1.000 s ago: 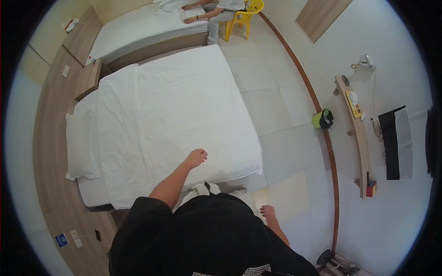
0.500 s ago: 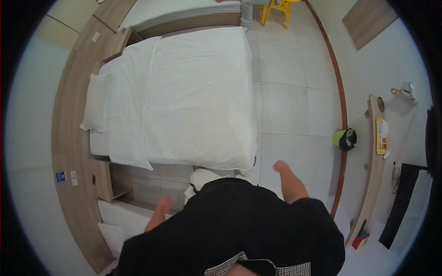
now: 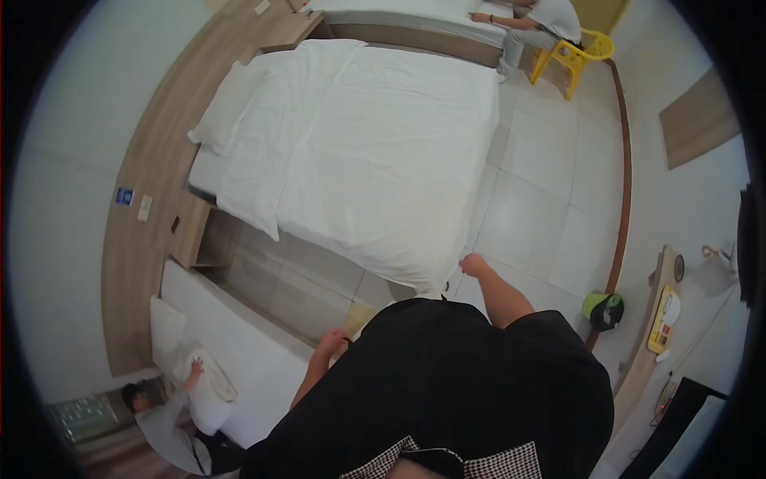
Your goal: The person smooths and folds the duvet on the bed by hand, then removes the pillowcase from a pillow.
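Observation:
My right hand (image 3: 475,265) hangs in front of me near the bed's lower right corner, its fingers curled and nothing visible in them. Close to it is the white-covered bed (image 3: 391,160), with a sheet folded back near the pillow (image 3: 231,112). At my waist on the other side is my left hand (image 3: 331,342), beside a small dark strap-like piece and a beige item (image 3: 361,317) partly hidden by my black shirt. Its fingers are too small and blurred to read.
Another person (image 3: 171,431) leans over a second bed (image 3: 263,363), one hand on a white bundle (image 3: 211,391). Someone in a yellow chair (image 3: 570,60) sits by a far bed. A green bin (image 3: 602,310) stands by a wall shelf (image 3: 645,343).
My view has turned, bringing the person at lower left and the seated person's body into view. My left hand has moved in toward my waist; the fingers of my right hand look curled.

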Available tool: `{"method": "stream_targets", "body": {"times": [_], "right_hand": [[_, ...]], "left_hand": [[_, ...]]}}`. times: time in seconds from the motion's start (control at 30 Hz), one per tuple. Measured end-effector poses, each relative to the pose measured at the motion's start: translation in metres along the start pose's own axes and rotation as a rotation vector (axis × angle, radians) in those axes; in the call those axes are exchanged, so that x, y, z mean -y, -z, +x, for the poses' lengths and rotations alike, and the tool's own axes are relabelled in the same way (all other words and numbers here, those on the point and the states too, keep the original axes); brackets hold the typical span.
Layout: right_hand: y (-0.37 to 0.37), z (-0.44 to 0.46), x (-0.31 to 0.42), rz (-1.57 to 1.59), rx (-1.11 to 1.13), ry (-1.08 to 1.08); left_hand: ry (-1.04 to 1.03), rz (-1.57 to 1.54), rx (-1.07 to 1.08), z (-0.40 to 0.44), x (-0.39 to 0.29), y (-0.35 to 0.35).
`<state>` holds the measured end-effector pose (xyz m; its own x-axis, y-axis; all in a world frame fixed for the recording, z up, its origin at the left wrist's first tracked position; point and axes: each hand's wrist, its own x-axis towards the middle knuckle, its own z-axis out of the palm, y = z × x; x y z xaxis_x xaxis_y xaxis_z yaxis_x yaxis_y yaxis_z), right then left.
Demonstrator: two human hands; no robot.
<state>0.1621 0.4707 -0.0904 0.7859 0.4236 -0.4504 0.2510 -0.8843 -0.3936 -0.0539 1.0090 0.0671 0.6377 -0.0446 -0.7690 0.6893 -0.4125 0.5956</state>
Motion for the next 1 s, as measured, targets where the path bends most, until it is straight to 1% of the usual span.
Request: {"method": "stream_targets", "body": {"times": [0.07, 0.17, 0.2, 0.23, 0.27, 0.3, 0.33, 0.4, 0.43, 0.47, 0.5, 0.57, 0.6, 0.63, 0.67, 0.7, 0.73, 0.77, 0.83, 0.93, 1.0], "right_hand": [[0.015, -0.018, 0.051, 0.343, 0.156, -0.263], [0.032, -0.064, 0.104, 0.25, 0.124, -0.165], [0.035, -0.08, 0.113, 0.278, 0.112, -0.184], [0.038, -0.097, 0.117, 0.309, 0.101, -0.204], [0.034, -0.115, 0.118, 0.343, 0.093, -0.225], [0.017, -0.131, 0.104, 0.369, 0.081, -0.261], [-0.003, -0.149, 0.085, 0.395, 0.07, -0.296], [-0.022, -0.201, 0.06, 0.171, 0.11, -0.334], [-0.053, -0.22, 0.026, 0.21, 0.209, -0.375], [-0.076, -0.25, -0.008, 0.086, 0.295, -0.245], [-0.094, -0.28, -0.026, -0.038, 0.383, -0.119], [-0.09, -0.343, -0.022, 0.325, 0.511, -0.68], [-0.081, -0.383, -0.021, 0.336, 0.464, -0.477], [-0.071, -0.41, -0.015, 0.364, 0.411, -0.385], [-0.066, -0.439, -0.015, 0.389, 0.36, -0.291], [-0.067, -0.453, -0.013, 0.431, 0.301, -0.306], [-0.067, -0.451, -0.013, 0.526, 0.29, -0.417], [-0.064, -0.448, -0.011, 0.621, 0.266, -0.53], [-0.081, -0.415, -0.048, 0.898, 0.312, -0.952], [-0.037, -0.392, -0.044, 0.818, 0.161, -0.84], [-0.012, -0.38, -0.052, 0.805, 0.1, -0.797]], "left_hand": [[-0.014, -0.214, -0.231, 0.004, 0.028, -0.018], [0.063, -0.294, -0.282, -0.014, 0.05, -0.044], [-0.066, 0.039, -0.175, -0.016, 0.067, -0.05], [-0.163, 0.387, -0.044, -0.013, 0.099, -0.059], [-0.306, 0.715, 0.05, -0.01, 0.131, -0.068], [-0.335, 0.823, 0.12, -0.012, 0.158, -0.079], [-0.282, 0.821, 0.163, -0.013, 0.186, -0.09], [-0.216, 0.832, 0.221, -0.008, 0.24, -0.106], [-0.201, 0.806, 0.202, -0.006, 0.259, -0.112], [-0.119, 0.622, 0.124, -0.023, 0.255, -0.113], [-0.01, 0.422, 0.052, -0.038, 0.247, -0.115], [0.209, 0.011, -0.077, -0.062, 0.223, -0.12], [0.323, -0.195, -0.137, -0.072, 0.217, -0.129], [0.296, -0.246, -0.17, -0.078, 0.216, -0.136], [0.283, -0.233, -0.161, -0.084, 0.219, -0.144], [0.267, -0.217, -0.154, -0.086, 0.224, -0.151], [0.249, -0.201, -0.15, -0.088, 0.228, -0.155], [0.302, -0.108, -0.118, -0.09, 0.231, -0.155], [0.403, 0.063, -0.059, -0.089, 0.245, -0.169], [0.41, 0.114, -0.027, -0.099, 0.226, -0.189], [0.414, 0.116, -0.083, -0.089, 0.202, -0.202]]}}
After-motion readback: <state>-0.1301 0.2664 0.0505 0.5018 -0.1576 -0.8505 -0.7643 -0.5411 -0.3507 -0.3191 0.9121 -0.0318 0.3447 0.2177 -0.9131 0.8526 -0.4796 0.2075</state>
